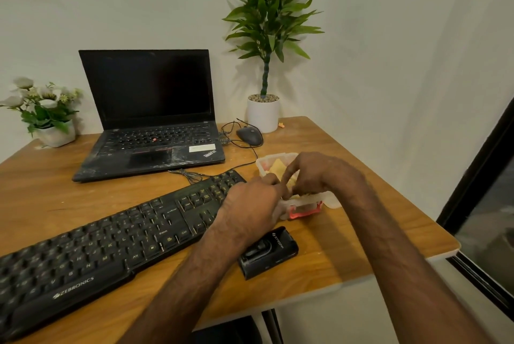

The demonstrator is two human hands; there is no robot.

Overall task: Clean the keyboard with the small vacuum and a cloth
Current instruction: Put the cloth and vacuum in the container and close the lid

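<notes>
One wooden desk (55,190) carries everything, set in a corner of pale walls, with a dark window frame (478,177) past its right edge. At the back stands an open laptop (150,110), its screen black and its palm rest smeared and dusty. Right of it, in the far corner, a tall plant (267,10) rises from a white pot. The keyboard (111,246), black and dusty, lies slantwise across the front of the desk, its left end nearest the person and its right end reaching toward the box (267,158). The left forearm crosses its right end and hides some keys.

White flowers (41,110) in a small pot sit at the far left corner. The box, clear plastic with a red latch (304,211) on its near side, stands open just beside the keyboard's right end.

Both hands meet over it. The right hand (325,174) dips its fingers in and pinches a yellow cloth (278,167). The left hand (250,204) has curled fingers at the near rim, touching the right; I cannot tell what it grips.

The vacuum (269,252), a small black block, lies on the desk below the left wrist, just beside the keyboard. A dark mouse (249,135) rests between laptop and plant pot, its cable (251,150) looping toward the keyboard.
</notes>
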